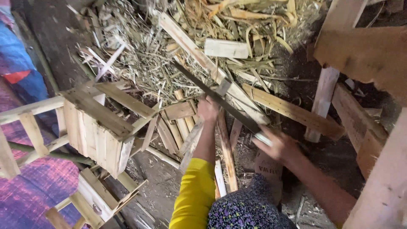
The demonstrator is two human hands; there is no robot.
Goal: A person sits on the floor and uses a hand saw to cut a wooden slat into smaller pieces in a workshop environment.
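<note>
Dirt floor [161,178] strewn with offcuts and shavings fills the view. A long dark blade [216,96] slants across the middle, its handle end gripped by the right hand [277,144], fingers curled shut around it, though blurred. The left hand [207,109], in a yellow sleeve, reaches down onto a wooden stick [227,152] just under the blade; whether its fingers pinch the stick cannot be told. Beyond lies a heap of straw-like shavings [144,55] and pale planks. A small slatted wooden frame [99,135] stands at left, thick timber legs [324,93] at right.
</note>
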